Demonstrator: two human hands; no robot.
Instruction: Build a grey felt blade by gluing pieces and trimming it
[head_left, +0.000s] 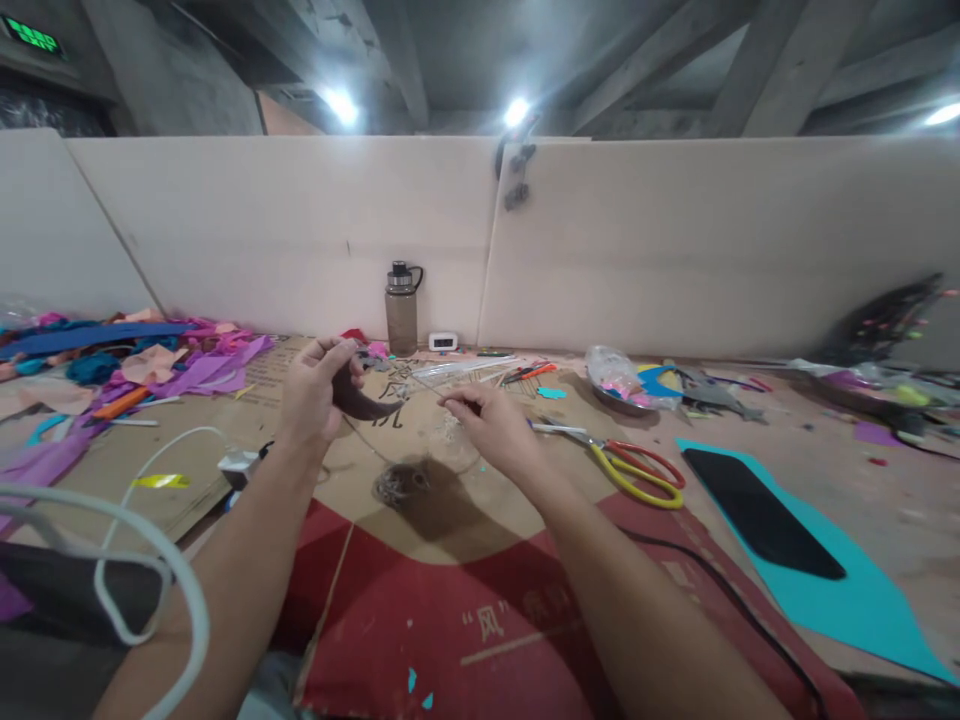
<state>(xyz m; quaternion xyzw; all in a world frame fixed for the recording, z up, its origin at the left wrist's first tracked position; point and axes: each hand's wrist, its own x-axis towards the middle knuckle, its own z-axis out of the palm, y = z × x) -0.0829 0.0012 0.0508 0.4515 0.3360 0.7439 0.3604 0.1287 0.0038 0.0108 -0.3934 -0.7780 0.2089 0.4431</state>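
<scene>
My left hand (324, 385) is raised over the cardboard, its fingers closed on a dark, curved, horn-shaped piece (365, 402) that looks soft. Opposite it, my right hand (491, 425) pinches a thin strand (429, 386) that runs toward the dark piece; I cannot tell whether it is thread or wire. A small tangled bundle of grey-brown strands (403, 484) lies on the cardboard below and between both hands. Just right of my right hand rest scissors (637, 475) with red and yellow handles.
A water bottle (402, 315) and a small white digital clock (443, 341) stand by the back partition. Coloured scraps (150, 365) pile up at left, near a white cable (112, 560). At right are a bowl (626, 400) and a black phone (761, 515) on a turquoise sheet (862, 620).
</scene>
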